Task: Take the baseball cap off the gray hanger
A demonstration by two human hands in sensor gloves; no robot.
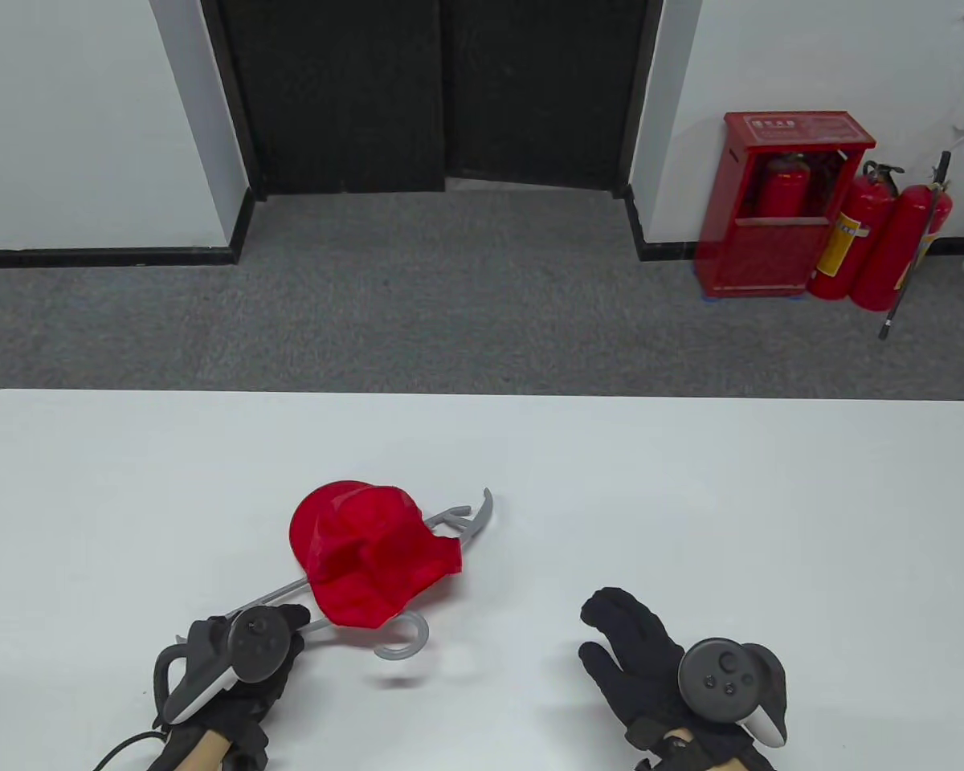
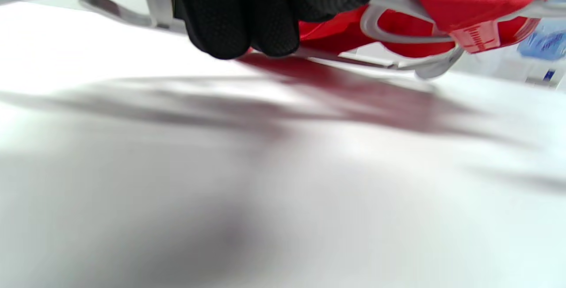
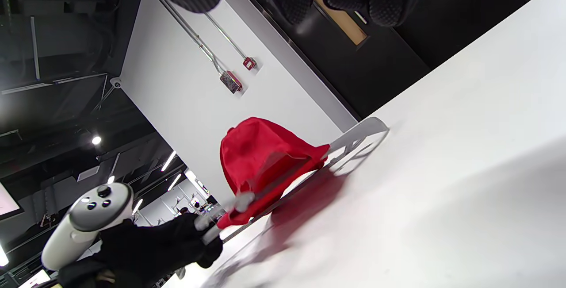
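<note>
A red baseball cap (image 1: 369, 554) hangs draped over a gray hanger (image 1: 466, 522) at the table's front middle. The hanger is tilted, its far end on the table and its near end lifted. My left hand (image 1: 245, 642) grips the hanger's near arm, its fingers (image 2: 239, 27) wrapped around the bar. The hanger's hook (image 1: 406, 638) curls just right of that hand. The cap (image 2: 464, 0) and hanger show close in the left wrist view. My right hand (image 1: 635, 650) is open and empty, fingers spread, to the right of the cap (image 3: 261, 164).
The white table (image 1: 691, 498) reaches to a far edge, with gray carpet beyond. A red extinguisher cabinet (image 1: 779, 217) and two extinguishers (image 1: 876, 241) stand against the back wall at right, well off the table.
</note>
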